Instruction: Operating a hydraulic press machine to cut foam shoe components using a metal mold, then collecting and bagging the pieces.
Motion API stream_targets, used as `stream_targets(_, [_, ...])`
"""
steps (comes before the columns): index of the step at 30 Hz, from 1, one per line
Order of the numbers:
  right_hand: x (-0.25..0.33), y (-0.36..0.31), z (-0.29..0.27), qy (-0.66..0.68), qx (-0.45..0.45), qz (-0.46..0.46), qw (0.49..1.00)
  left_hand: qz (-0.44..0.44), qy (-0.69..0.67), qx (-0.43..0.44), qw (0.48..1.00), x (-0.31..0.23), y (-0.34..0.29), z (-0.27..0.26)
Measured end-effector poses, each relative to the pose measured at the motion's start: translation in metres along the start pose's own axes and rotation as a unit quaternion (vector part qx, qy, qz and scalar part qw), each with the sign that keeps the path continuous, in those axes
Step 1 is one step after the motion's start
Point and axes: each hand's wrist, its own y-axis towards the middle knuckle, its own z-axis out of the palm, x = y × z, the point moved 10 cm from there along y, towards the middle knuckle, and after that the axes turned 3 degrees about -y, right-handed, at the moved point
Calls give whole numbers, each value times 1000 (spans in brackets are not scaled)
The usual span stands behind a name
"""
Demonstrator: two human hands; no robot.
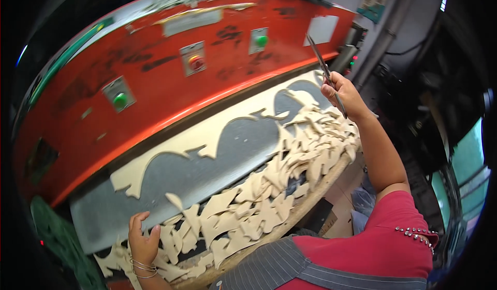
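My right hand (342,97) is raised over the far right end of the scrap pile, closed around a long, narrow, pointed metal blade (320,60). The blade's tip points up and to the left; its exact kind is unclear. At the lower left, my left hand (143,241) has its thumb and fingers apart and holds nothing. It is over the near left scraps, beside the grey metal plate (103,222). Along the far side of that plate lies a cream sheet (181,135) with large curved cut-outs. Cream offcuts (269,186) are heaped along the plate's near side.
Behind the plate stands a red machine front (155,103) with green buttons (120,100) and a red knob (196,62). A wooden edge (310,199) borders the offcuts nearest me. Dark green cloth (62,248) hangs at the left.
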Motion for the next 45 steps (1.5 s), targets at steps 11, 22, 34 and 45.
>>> stream_targets(11, [-151, -43, -202, -52, -24, 79, 995, 216, -96, 203, 950, -281, 159, 308])
stream_targets(22, [-303, 10, -278, -196, 160, 21, 967, 137, 217, 362, 896, -410, 166, 634])
stream_targets(34, [-322, 141, -135, -391, 325, -111, 854, 227, 67, 401, 885, -415, 101, 604])
stream_targets(45, [-452, 198, -308, -457, 215, 154, 849, 217, -38, 257, 941, -475, 188, 594])
